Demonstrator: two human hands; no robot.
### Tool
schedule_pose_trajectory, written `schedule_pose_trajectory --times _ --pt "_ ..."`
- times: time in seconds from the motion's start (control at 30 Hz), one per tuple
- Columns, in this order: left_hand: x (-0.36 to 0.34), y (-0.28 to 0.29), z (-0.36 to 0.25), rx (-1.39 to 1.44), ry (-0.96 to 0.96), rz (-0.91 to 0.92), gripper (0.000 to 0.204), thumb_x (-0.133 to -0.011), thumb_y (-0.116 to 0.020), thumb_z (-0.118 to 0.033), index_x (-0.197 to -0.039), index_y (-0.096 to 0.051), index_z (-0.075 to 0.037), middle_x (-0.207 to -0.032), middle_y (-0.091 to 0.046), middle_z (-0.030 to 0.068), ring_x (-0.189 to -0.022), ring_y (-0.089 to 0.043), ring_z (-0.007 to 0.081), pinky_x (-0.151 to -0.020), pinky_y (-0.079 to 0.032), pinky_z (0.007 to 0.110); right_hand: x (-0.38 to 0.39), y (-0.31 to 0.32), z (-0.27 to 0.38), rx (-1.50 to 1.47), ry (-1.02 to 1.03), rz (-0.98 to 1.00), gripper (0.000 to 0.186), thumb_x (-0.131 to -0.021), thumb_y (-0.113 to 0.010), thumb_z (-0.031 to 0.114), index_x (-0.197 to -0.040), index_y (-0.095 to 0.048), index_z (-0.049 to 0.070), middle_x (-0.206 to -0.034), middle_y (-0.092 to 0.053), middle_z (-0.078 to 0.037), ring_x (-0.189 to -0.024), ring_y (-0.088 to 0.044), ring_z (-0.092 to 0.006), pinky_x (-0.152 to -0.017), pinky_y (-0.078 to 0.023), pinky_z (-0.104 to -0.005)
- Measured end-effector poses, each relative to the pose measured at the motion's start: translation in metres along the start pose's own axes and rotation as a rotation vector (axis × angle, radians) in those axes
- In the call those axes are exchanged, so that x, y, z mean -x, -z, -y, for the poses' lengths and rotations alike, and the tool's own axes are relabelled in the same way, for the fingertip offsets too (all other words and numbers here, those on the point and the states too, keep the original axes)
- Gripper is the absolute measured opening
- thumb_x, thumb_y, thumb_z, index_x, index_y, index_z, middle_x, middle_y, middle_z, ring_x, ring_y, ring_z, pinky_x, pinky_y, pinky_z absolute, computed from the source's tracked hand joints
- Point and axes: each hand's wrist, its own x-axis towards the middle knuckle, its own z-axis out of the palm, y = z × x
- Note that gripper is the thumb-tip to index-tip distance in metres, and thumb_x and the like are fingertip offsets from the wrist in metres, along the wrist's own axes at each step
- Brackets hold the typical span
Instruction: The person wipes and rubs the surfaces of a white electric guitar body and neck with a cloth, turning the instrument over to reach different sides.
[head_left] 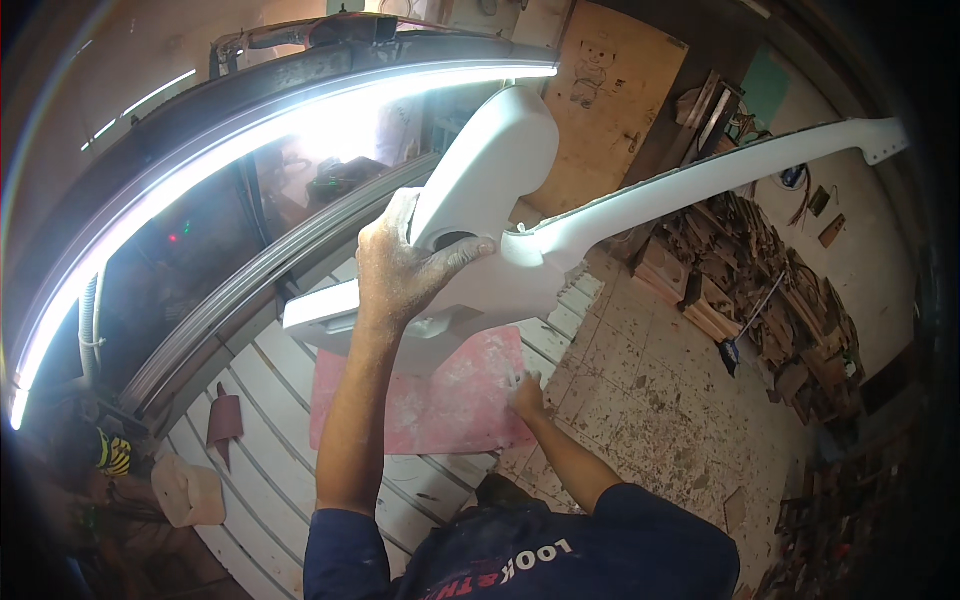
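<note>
Workpiece (510, 285), white, partly behind left hand (405, 265)

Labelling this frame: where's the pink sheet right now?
Head view, just below centre: the pink sheet lies on the slatted table, lower in the picture than the white piece, with the right hand at its right edge.

1 view, from the left of 2 fisheye cameras worn side by side on the person's head; it looks forward and down over the shirt (560, 555) at the lower edge, onto the slatted bench (270, 400) and the floor (640, 420); the left hand (400, 270) is nearer the lens than the right hand (523, 392); a light strip (350, 92) bows toward the dark rim.
</note>
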Motion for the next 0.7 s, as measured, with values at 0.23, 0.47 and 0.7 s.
schedule_pose_trajectory --times 0.23,0.47,0.7 --pt "0.005 -0.001 -0.010 -0.064 -0.028 -0.038 0.057 -0.070 -0.092 -0.038 -0.104 -0.069 0.002 -0.088 -0.069 0.0083 -0.075 -0.069 0.0197 -0.069 -0.055 0.033 0.027 0.040 0.001 0.095 0.088 0.184 0.027 -0.080 -0.067 0.020 -0.100 -0.063 0.001 -0.104 -0.062 -0.023 -0.100 -0.062 -0.0411 -0.087 -0.051 -0.0498" --pt "0.014 0.008 0.000 -0.014 0.061 -0.085 0.066 -0.063 -0.095 -0.040 -0.104 -0.065 0.002 -0.092 -0.068 0.0095 -0.080 -0.071 0.0204 -0.070 -0.056 0.033 0.061 0.027 -0.043 0.156 0.366 0.161 0.034 -0.076 -0.069 0.016 -0.106 -0.067 0.000 -0.107 -0.063 -0.021 -0.099 -0.062 -0.0395 -0.088 -0.051 -0.0473" --pt "0.009 0.015 0.006 -0.035 0.102 -0.142 0.062 -0.063 -0.094 -0.040 -0.104 -0.070 0.000 -0.093 -0.068 0.0100 -0.079 -0.070 0.0206 -0.070 -0.056 0.034 0.059 0.020 -0.046 0.396 0.487 0.392 0.042 -0.078 -0.070 0.019 -0.116 -0.065 0.003 -0.122 -0.058 -0.023 -0.114 -0.056 -0.0422 -0.103 -0.042 -0.0534"
